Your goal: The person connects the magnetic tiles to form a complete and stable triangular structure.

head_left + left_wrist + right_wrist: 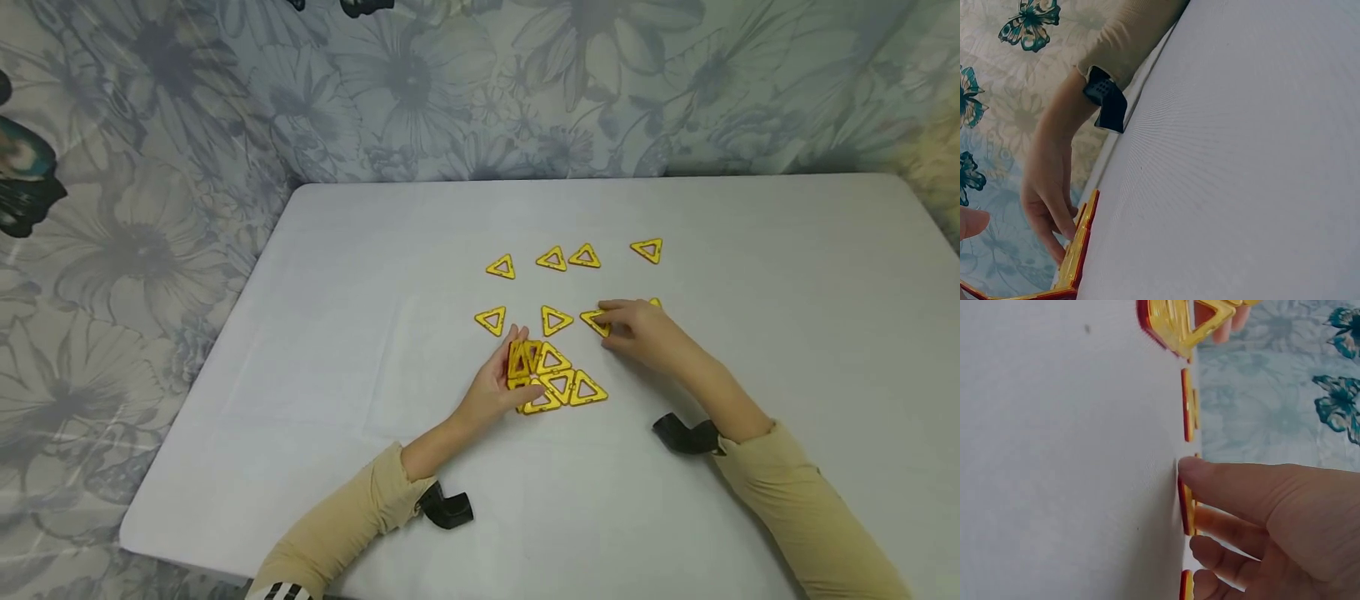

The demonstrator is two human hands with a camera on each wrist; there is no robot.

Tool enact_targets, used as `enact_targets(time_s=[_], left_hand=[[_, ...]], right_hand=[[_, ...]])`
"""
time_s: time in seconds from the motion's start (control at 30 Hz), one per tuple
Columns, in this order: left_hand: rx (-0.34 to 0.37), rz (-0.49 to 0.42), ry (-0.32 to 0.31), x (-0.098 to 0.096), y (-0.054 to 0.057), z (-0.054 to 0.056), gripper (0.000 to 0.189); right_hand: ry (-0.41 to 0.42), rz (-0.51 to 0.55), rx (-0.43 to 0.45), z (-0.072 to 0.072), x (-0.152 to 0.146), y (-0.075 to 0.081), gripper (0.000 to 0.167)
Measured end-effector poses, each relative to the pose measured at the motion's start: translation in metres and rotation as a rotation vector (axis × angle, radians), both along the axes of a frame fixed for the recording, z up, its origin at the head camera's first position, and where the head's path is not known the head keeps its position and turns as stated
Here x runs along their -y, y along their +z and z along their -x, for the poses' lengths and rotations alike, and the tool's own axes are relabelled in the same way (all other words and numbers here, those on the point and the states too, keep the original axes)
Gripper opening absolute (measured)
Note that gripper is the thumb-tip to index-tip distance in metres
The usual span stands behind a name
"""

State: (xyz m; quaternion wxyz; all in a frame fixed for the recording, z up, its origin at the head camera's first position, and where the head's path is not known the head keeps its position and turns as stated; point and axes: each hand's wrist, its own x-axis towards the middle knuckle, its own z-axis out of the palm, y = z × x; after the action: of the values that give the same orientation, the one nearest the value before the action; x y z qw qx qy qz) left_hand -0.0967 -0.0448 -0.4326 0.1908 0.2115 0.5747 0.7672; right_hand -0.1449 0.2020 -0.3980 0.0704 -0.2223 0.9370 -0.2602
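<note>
My left hand (491, 383) holds a cluster of joined yellow triangular magnetic tiles (557, 385), its thumb across the front tile. Part of the cluster stands up at the left against the fingers; other tiles lie flat to the right. Beyond it, my right hand (641, 329) pinches a loose triangular tile (595, 322) on the table. From the right wrist, the thumb (1241, 484) touches that tile's edge, with fingers on its far side. Another tile (656, 302) is mostly hidden behind the right hand.
Two loose tiles, a left one (491, 320) and a middle one (555, 320), lie in the nearer row. Several more, including a tile (647, 250) at the right, form a row farther back. The white table (315, 333) meets a flowered cloth backdrop (450, 92).
</note>
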Motion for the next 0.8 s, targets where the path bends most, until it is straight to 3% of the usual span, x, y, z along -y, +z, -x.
enact_targets(time_s=[0.47,0.8], left_hand=[[0.009,-0.005,-0.006,0.001,0.003,0.0,0.085],[0.076,-0.045,-0.015,-0.001,0.007,-0.001,0.086]], right_hand=[[-0.022,0.046,-0.127,-0.004,0.005,-0.007,0.016],[0.035,0.134,-0.108,-0.008,0.014,-0.003,0.038]])
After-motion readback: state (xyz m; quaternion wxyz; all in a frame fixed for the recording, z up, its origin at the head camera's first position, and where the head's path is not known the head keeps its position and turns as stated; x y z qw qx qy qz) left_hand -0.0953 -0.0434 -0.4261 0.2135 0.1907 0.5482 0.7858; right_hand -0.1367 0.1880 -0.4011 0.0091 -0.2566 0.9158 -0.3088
